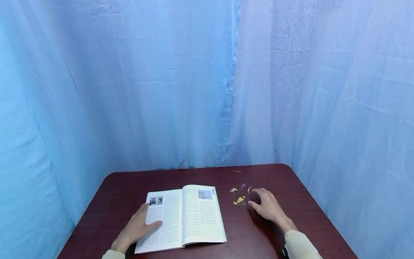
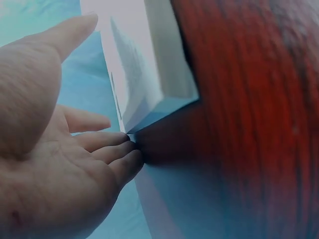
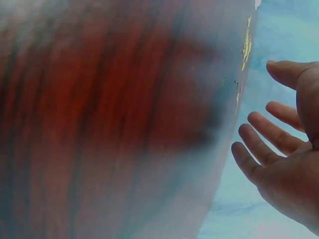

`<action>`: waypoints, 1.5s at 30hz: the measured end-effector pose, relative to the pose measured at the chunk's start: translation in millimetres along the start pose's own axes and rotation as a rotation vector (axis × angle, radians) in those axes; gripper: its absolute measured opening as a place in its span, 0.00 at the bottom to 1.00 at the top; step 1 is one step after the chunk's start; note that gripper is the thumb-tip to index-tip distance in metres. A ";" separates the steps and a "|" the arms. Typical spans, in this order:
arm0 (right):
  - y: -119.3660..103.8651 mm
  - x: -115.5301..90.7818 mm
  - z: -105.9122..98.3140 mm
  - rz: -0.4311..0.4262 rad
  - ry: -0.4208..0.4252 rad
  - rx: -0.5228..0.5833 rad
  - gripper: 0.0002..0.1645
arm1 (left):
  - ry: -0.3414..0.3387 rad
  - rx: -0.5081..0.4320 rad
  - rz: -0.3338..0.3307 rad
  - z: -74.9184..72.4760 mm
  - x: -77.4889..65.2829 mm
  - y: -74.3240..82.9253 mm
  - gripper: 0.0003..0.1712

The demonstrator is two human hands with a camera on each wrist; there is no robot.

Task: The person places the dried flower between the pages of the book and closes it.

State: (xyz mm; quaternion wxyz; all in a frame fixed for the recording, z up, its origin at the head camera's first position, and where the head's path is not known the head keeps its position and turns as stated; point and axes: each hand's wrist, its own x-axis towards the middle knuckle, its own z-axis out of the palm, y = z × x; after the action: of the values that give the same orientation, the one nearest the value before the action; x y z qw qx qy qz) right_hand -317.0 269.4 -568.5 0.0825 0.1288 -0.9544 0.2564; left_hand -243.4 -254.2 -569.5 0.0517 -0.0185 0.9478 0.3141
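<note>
Watching from afar through the head camera, I saw the open, white-paged paper book [image 1: 185,217] lying flat on the dark red-brown wooden bench [image 1: 136,181]. The left hand [image 1: 137,225] lay along the outer edge of the left page, its fingers unclenched at that edge and the thumb reaching over the print. I took this as a light steadying touch, meant to keep the pages spread; whether the thumb pressed the paper or only hovered, I could not tell. The right-hand pages, bowed up near the spine, had no hand on them and seemed to lie open by their own weight.

To the right of the book, a bright yellow flower sprig [image 1: 240,200], a small purple flower sprig [image 1: 242,186], a pale yellow flower sprig [image 1: 233,190] and a thin pinkish flower sprig [image 1: 249,189] lay in a loose cluster, probably spread so that each delicate stem could be lifted singly. The right hand [image 1: 269,205] was just beside them, grasping nothing, fingers loosely bent and thumb held apart. I judged that this relaxed shape suited stems that a hard squeeze could crush.
</note>
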 end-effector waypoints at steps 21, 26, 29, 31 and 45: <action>15.0 9.6 11.2 -0.001 0.048 0.092 0.17 | -0.033 0.026 -0.060 0.9 -0.1 -2.7 0.74; 16.0 10.9 13.5 -0.009 0.070 0.075 0.16 | -0.031 0.027 -0.061 1.8 -0.2 -4.4 0.74; 10.9 12.5 12.5 0.043 0.033 0.060 0.13 | -0.029 0.020 -0.059 1.6 -0.8 -3.5 0.74; 10.2 13.3 13.1 0.068 0.015 0.047 0.12 | -0.027 0.021 -0.060 1.3 -1.3 -2.9 0.74; 12.1 14.9 10.9 0.083 0.013 0.012 0.06 | -0.031 0.027 -0.064 0.2 -2.0 -2.5 0.74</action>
State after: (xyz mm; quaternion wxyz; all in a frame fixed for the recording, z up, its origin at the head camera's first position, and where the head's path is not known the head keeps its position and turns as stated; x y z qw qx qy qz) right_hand -335.7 270.9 -580.1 0.0774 0.0879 -0.9568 0.2663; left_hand -241.2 -256.0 -571.0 0.0764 -0.0434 0.9500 0.2997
